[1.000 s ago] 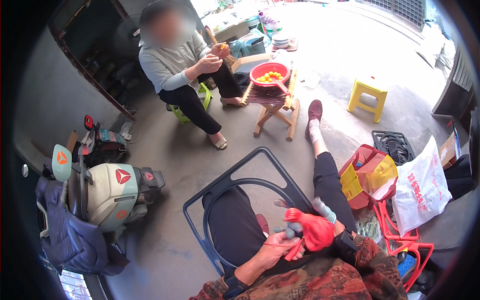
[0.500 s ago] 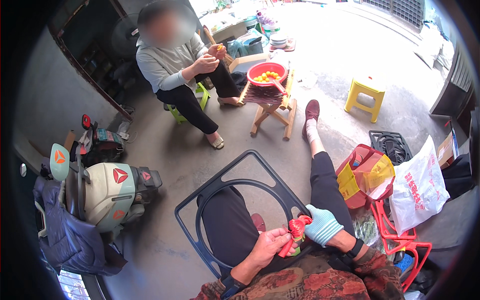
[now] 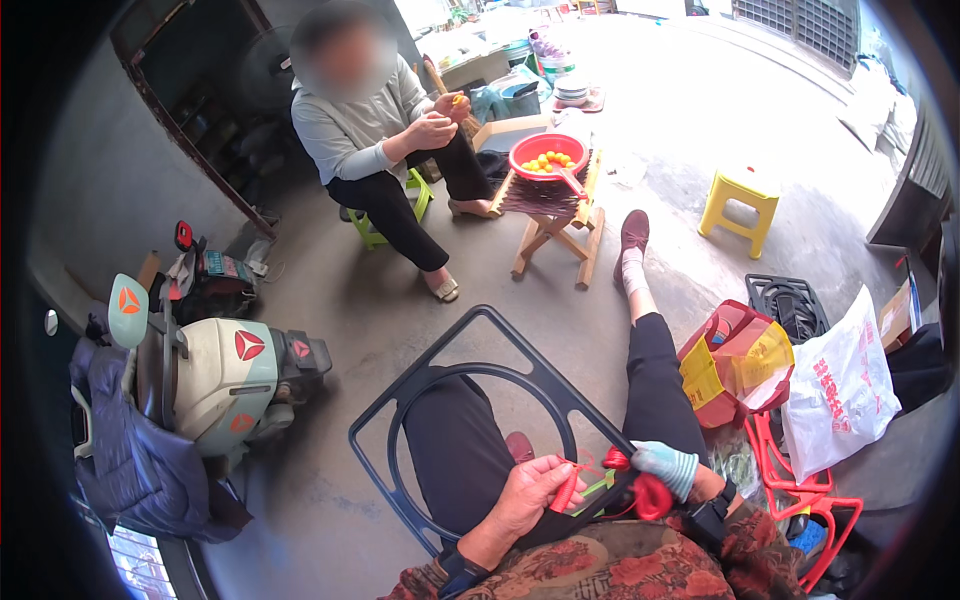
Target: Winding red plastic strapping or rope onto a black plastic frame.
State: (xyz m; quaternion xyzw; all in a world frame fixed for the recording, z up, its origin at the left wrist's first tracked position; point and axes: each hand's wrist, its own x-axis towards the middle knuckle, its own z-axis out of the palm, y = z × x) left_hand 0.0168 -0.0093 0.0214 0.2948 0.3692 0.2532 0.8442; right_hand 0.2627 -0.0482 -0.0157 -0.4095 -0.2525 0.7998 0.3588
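Observation:
A dark plastic frame [image 3: 400, 375], square outside with a round opening, lies tilted across my lap. My left hand [image 3: 528, 497] is bare and closed, pinching a red strip [image 3: 564, 492] of cord at the frame's near right side. Thin red strands rise from its fingertips. My right hand [image 3: 668, 470], in a pale blue knitted glove, is closed at the frame's right corner, by a bundle of red cord [image 3: 652, 497]. The bundle is blurred and hangs below the glove, with another red loop to its left. The glove hides how the fingers grip it.
A person [image 3: 385, 120] sits opposite on a green stool, holding something small and orange. A red basin [image 3: 520, 152] of orange fruit rests on a wooden folding stool. Yellow stool [image 3: 740, 212], red bag [image 3: 735, 365] and white bag [image 3: 840, 390] stand right; a scooter [image 3: 220, 375] stands left.
My gloved right hand has moved right and slightly down, away from my left hand. The red bundle, formerly between the hands, now hangs beneath the glove. Red strands show by my left fingertips.

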